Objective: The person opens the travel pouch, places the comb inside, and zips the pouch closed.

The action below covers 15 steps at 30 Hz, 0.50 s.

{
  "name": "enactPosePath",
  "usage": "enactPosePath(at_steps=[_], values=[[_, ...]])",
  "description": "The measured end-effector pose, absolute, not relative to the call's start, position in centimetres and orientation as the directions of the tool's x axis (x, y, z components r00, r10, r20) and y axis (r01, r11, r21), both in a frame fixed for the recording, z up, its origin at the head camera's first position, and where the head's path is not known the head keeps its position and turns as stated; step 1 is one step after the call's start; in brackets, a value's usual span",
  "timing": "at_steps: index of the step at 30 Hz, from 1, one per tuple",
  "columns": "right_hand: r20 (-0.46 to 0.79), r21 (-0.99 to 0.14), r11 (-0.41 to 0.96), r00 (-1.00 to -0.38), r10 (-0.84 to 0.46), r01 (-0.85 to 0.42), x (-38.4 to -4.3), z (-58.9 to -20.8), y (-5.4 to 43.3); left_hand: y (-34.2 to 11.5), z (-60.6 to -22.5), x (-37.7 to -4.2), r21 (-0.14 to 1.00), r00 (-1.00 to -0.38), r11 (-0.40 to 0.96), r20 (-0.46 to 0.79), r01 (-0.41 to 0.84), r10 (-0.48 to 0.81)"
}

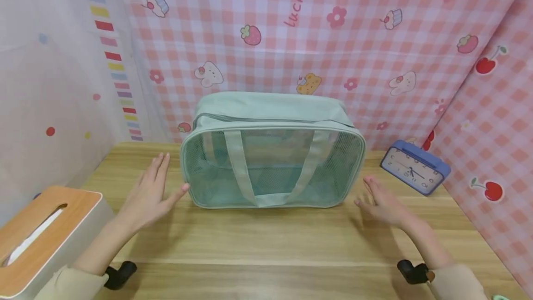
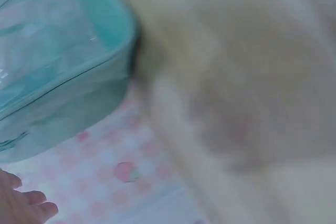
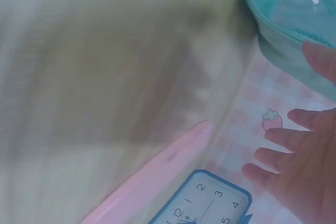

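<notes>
A mint-green travel bag (image 1: pixel 275 152) with a see-through mesh front stands upright on the wooden table. Its two handle straps hang down over the front, and a zipper runs along the top edge. My left hand (image 1: pixel 147 193) is beside the bag's left end, fingers straight, the thumb tip right at the bag's edge. On the other side, my right hand (image 1: pixel 385 203) has its fingers extended toward the bag's lower right corner. Neither hand holds anything. In the right wrist view, the spread fingers (image 3: pixel 286 139) appear near the bag's side (image 3: pixel 294 59).
A tissue box (image 1: pixel 79 198) with a wood-look top sits at the left front. At the right back a blue alarm clock (image 1: pixel 412 170) leans on the table (image 1: pixel 266 240). Pink checked cloth (image 1: pixel 275 73) covers the wall behind, and more hangs on the right.
</notes>
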State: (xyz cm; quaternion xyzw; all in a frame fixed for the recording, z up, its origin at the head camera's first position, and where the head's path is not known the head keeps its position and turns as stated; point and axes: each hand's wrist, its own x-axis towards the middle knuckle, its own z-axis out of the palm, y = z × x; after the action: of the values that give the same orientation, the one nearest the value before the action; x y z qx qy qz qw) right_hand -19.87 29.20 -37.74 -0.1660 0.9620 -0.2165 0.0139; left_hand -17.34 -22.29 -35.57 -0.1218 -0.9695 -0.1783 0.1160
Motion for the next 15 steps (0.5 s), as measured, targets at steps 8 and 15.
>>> enactPosePath(at_steps=[8, 15], values=[[-0.005, -0.602, 0.767, -0.959, -0.283, -0.223, -22.2, -35.4, 28.9, -20.8, -30.8, -18.9, 0.514, -0.892, 0.758, 0.409, 0.402, 0.195], [-0.095, -0.775, 0.63, -0.979, -0.18, -0.041, -24.3, -33.9, 28.7, -18.3, -28.9, -19.7, 0.443, -0.742, 0.691, 0.638, 0.572, 0.205]])
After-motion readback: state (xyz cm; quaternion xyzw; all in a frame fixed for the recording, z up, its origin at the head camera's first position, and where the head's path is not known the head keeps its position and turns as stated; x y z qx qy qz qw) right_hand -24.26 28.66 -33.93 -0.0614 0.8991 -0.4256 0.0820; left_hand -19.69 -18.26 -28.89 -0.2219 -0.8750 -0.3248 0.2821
